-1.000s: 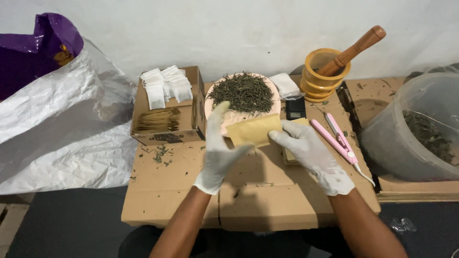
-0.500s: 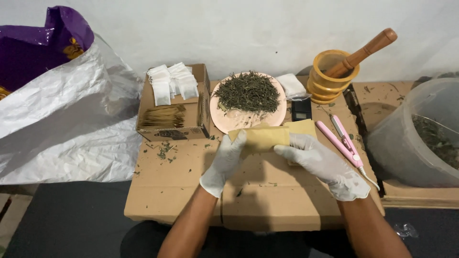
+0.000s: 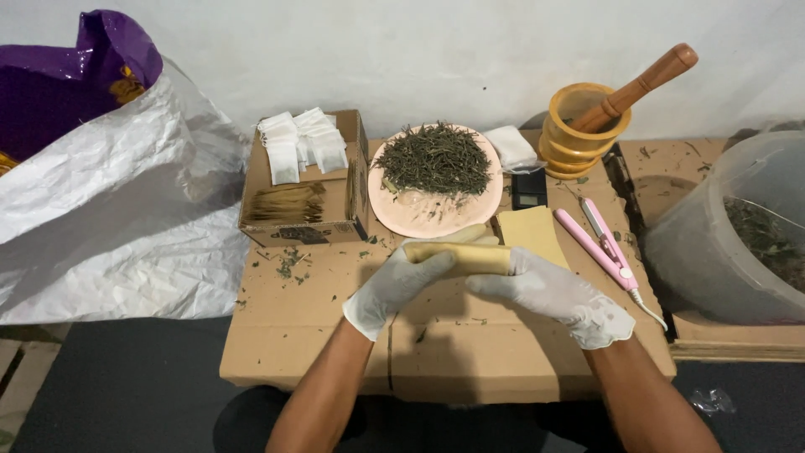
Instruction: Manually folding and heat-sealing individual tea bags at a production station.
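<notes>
Both my hands wear pale gloves and together hold a small yellow-tan paper pouch (image 3: pixel 463 256) flat above a cardboard box top (image 3: pixel 319 335). My left hand (image 3: pixel 394 285) grips its left end and my right hand (image 3: pixel 545 289) grips its right end. Just beyond the pouch sits a pink plate (image 3: pixel 419 220) heaped with dried green leaves (image 3: pixel 436 158). Another yellow-tan pouch (image 3: pixel 530 231) lies on the cardboard behind my right hand.
An open cardboard box (image 3: pixel 302 180) holds white sachets and brown strips. A wooden mortar with pestle (image 3: pixel 587 126), a small black scale (image 3: pixel 529 190), a pink heat sealer (image 3: pixel 599 245), a clear tub of leaves (image 3: pixel 738 226) and a large white sack (image 3: pixel 109 218) surround the work area.
My hands have drawn the pouch back from the plate toward me and turned it flat between both hands. The view has shifted slightly.
</notes>
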